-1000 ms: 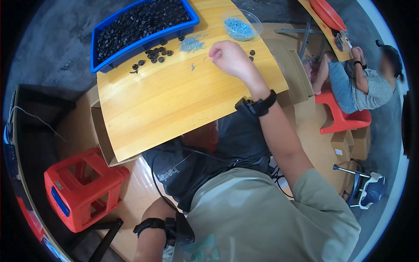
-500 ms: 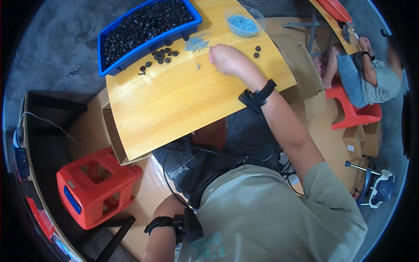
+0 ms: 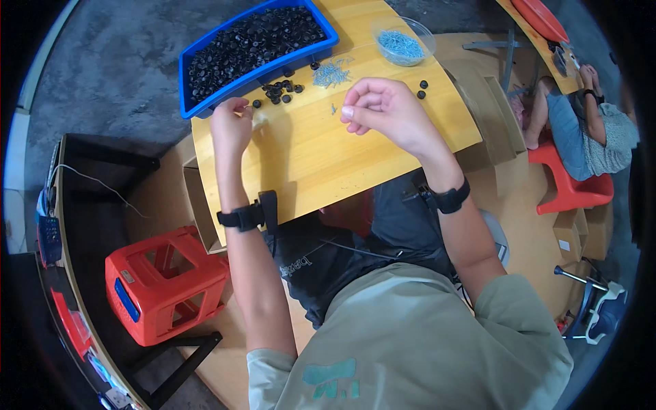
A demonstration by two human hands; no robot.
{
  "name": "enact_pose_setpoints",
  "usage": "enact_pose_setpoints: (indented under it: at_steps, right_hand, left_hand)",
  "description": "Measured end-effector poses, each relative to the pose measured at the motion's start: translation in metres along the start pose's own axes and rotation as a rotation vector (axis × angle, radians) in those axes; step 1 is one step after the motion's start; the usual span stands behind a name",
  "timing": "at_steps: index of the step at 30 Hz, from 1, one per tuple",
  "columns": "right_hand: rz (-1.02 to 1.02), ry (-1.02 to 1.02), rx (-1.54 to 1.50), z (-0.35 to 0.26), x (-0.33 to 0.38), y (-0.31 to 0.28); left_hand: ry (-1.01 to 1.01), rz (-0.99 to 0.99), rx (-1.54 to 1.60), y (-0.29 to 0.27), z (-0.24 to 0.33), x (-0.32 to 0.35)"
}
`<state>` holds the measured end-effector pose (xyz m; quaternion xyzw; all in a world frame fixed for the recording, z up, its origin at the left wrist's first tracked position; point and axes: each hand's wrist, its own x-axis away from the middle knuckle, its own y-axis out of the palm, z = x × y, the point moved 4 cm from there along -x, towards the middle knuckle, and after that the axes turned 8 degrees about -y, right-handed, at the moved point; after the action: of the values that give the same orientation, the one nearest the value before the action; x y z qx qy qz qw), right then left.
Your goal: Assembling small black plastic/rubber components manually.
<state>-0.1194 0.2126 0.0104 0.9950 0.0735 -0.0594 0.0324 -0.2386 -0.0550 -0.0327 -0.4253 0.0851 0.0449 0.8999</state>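
I see the left hand resting on the wooden table, fingers pinched narrow at a small black round part near the blue tray. The right hand hovers above the table, fingers curled loosely; contents cannot be determined. Loose silver pins lie just beyond it.

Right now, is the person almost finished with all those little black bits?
Probably not. Nothing finished shows on the table. The left hand is at the loose black bits by the blue bin; the right hand is curled near the pile of pins, and what it holds is too small to tell. The bin is full, and the bowl holds more pins.
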Motion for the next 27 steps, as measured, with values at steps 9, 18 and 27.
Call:
enact_pose_setpoints:
  at_steps: [9,18,27]
  right_hand:
    - [0.105,-0.045,-0.101,0.007,0.023,-0.007]
    - [0.100,-0.075,-0.164,-0.020,0.034,0.010]
    - [0.098,-0.032,-0.121,0.022,0.030,0.047]
  left_hand:
    - [0.058,-0.005,-0.285,0.028,0.009,-0.011]
    - [-0.076,-0.280,0.729,-0.012,0.075,0.084]
    - [-0.479,-0.453,1.578,0.036,0.050,0.143]
